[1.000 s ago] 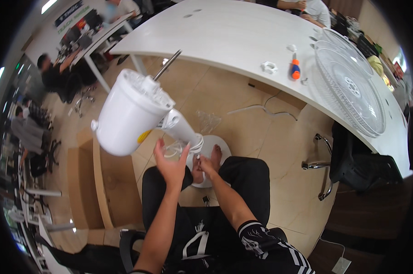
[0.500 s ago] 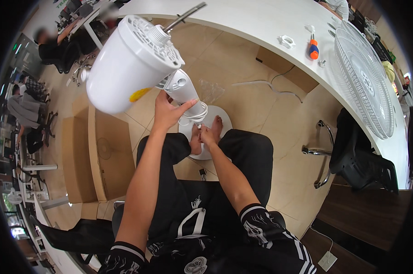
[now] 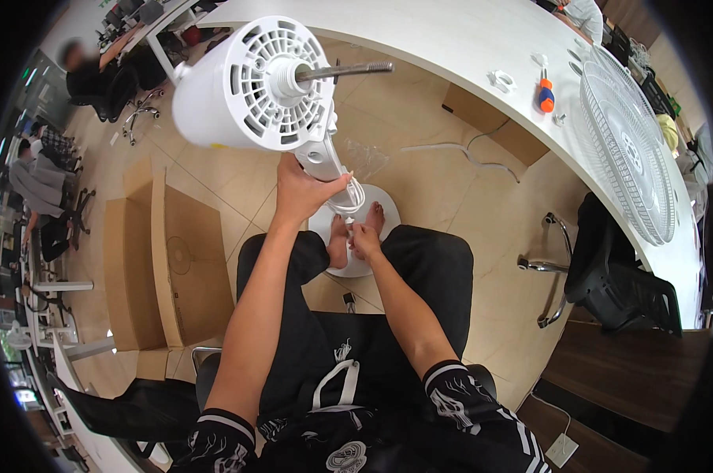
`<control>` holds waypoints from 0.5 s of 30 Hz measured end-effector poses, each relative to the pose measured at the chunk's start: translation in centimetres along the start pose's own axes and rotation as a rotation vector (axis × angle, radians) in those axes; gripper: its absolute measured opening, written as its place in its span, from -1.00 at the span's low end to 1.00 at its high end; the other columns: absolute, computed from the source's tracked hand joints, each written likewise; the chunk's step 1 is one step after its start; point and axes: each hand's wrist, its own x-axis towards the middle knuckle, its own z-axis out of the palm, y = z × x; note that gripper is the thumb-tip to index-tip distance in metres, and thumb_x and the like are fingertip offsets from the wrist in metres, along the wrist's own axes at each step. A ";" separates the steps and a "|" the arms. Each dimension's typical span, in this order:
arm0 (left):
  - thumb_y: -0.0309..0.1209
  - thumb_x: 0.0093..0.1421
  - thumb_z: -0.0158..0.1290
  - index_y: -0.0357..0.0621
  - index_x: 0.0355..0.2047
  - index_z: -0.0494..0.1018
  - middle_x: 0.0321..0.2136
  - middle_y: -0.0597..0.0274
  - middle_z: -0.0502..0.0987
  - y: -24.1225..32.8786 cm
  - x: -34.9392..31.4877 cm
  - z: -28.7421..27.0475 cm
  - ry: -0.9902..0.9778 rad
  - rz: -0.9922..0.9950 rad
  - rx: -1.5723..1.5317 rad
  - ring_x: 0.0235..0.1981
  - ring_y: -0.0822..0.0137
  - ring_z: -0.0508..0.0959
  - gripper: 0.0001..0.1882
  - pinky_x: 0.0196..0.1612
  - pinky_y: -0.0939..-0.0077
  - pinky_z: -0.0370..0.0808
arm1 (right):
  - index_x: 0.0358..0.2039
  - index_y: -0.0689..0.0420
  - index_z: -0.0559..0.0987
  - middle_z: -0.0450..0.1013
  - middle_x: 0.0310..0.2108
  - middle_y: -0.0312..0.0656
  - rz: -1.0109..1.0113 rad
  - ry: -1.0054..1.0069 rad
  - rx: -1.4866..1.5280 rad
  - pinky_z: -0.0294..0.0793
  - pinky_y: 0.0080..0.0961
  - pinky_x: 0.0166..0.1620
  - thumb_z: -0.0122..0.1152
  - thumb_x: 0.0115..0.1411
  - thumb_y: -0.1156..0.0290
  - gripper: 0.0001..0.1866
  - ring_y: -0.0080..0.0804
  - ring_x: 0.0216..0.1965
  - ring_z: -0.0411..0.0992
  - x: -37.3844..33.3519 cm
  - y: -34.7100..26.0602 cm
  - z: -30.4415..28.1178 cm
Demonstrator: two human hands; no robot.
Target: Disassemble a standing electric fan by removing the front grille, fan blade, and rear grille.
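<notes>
Fan head (image 3: 254,87) sits on its white neck (image 3: 321,160), over the round base (image 3: 360,266) where 2 bare feet (image 3: 337,244) rest. The left hand (image 3: 303,193) is wrapped around the neck; the right hand (image 3: 364,239) is bunched low near the stand, its hold impossible to tell. If the left grip loosens, the bulky, left-leaning head could tip or swivel; the looped cord (image 3: 356,194) could snag nearby fingers.

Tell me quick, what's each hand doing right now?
Left hand: closed, holding the white fan neck.
Right hand: curled closed near the coiled white cord; what it grips, if anything, can't be told.
</notes>
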 end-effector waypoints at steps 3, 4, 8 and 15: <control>-0.47 -0.20 0.43 -0.27 0.16 0.22 0.00 0.08 0.48 -2.0 1.7 -2.0 -0.275 -0.043 -0.135 0.01 0.29 0.50 -0.10 0.01 0.38 0.51 | -0.01 0.20 0.49 0.47 -0.45 -0.17 -0.007 0.020 0.053 0.48 -0.49 -0.39 -0.05 0.36 0.10 -0.57 -0.47 -0.57 0.44 -0.4 0.7 -0.7; -0.49 -0.22 0.43 -0.24 0.19 0.20 0.01 0.12 0.47 -1.9 2.4 -2.3 -0.380 -0.077 -0.233 0.03 0.28 0.49 -0.07 0.02 0.37 0.50 | -0.05 0.19 0.51 0.46 -0.49 -0.19 -0.011 0.029 0.071 0.47 -0.51 -0.42 -0.04 0.36 0.09 -0.58 -0.48 -0.58 0.43 -0.6 1.0 -1.0; -0.55 -0.25 0.35 -0.20 0.16 0.27 -0.04 0.26 0.49 -0.3 4.3 -3.6 -0.512 -0.327 -0.361 0.01 0.36 0.48 -0.13 0.12 0.39 0.40 | -0.15 0.17 0.57 0.43 -0.59 -0.26 -0.031 0.050 0.125 0.45 -0.55 -0.51 -0.04 0.36 0.09 -0.60 -0.53 -0.62 0.41 -2.1 0.9 -2.0; -0.55 -0.22 0.28 -0.16 0.26 0.17 0.12 0.20 0.39 -0.2 4.4 -3.5 -0.699 -0.187 -0.305 0.17 0.30 0.38 -0.05 0.21 0.38 0.32 | -0.23 0.15 0.52 0.39 -0.61 -0.32 -0.023 0.155 0.230 0.40 -0.63 -0.56 0.02 0.36 0.11 -0.67 -0.57 -0.64 0.39 -6.9 -1.6 -3.8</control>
